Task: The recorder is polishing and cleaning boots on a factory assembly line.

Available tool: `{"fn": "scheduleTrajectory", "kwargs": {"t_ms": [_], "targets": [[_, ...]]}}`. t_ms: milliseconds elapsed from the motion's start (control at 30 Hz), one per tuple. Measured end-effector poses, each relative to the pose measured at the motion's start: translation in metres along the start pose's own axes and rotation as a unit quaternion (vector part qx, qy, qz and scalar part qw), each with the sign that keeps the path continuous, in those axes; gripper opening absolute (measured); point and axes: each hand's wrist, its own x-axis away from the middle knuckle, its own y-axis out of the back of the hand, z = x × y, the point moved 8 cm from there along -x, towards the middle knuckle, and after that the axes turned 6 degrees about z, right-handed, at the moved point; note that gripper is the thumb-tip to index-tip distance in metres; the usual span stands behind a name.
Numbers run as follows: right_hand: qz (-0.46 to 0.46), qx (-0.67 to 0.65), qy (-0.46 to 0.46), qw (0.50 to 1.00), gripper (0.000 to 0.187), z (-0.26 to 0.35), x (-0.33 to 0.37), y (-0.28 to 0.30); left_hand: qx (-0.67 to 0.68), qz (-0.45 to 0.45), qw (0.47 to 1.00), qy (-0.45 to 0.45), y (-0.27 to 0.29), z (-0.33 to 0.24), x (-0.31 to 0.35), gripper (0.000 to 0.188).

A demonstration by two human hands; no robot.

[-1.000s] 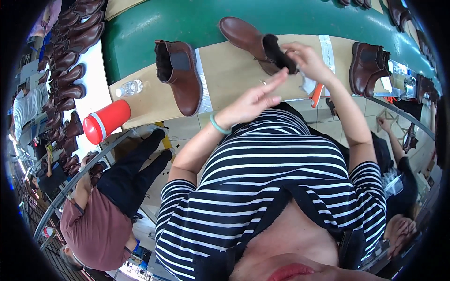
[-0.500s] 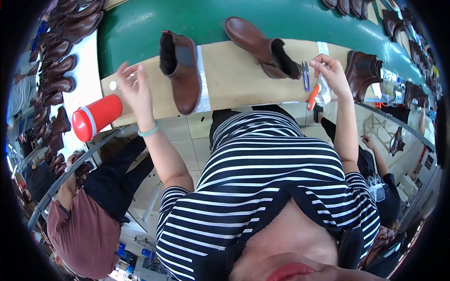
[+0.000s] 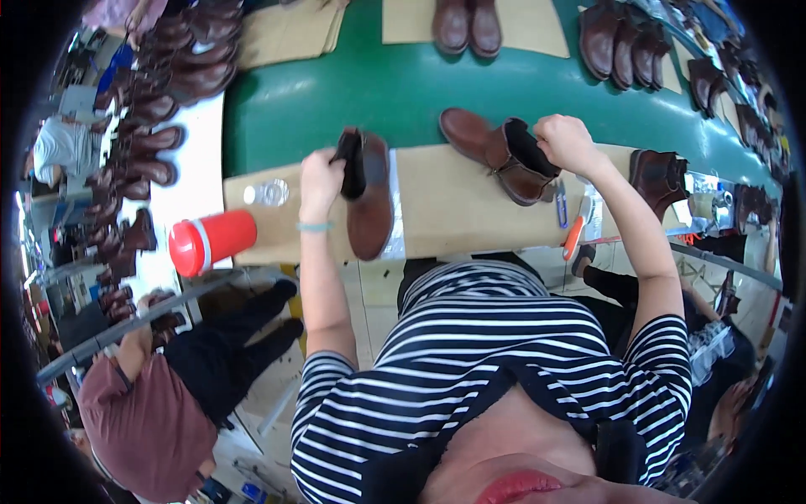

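Fingers point(image 3: 335, 159) curled closed, the left hand point(image 3: 320, 179) grips a brown elastic-sided boot point(image 3: 371, 216), the right hand point(image 3: 567, 144) a brown zippered boot point(image 3: 494, 151).

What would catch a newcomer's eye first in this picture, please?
Most likely the bright red container with a white band, at the left end of the cardboard. Next come one brown boot, with the left hand at its collar, and another boot to its right, with the right hand there.
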Motion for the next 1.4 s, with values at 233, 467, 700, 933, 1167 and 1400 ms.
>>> {"fn": "scheduleTrajectory", "kwargs": {"t_ms": [233, 467, 700, 933, 1167, 1400], "targets": [[0.044, 0.213, 0.109, 0.970, 0.008, -0.072, -0.047, 0.058, 0.022, 0.112, 0.983, -0.144, -0.003, -0.134, 0.007, 0.008], [0.007, 0.360, 0.145, 0.921, 0.009, -0.180, -0.137, 0.080, 0.035, 0.096, 0.951, -0.292, -0.031, -0.293, -0.055, 0.010], [-0.124, 0.289, 0.056, 0.948, 0.012, -0.264, -0.195, 0.115, 0.018, 0.090, 0.915, -0.394, -0.140, -0.445, -0.160, 0.016], [-0.442, 0.030, -0.040, 0.896, 0.021, -0.311, -0.089, 0.212, 0.100, -0.004, 0.907, -0.409, -0.220, -0.517, -0.308, 0.020], [-0.467, -0.263, -0.189, 0.823, 0.017, -0.326, 0.035, 0.160, 0.111, -0.062, 0.981, -0.146, -0.219, -0.496, -0.449, 0.020], [-0.316, -0.709, -0.232, 0.587, 0.030, -0.280, 0.067, -0.030, 0.229, -0.027, 0.936, -0.267, -0.221, -0.456, -0.443, 0.035]]}}
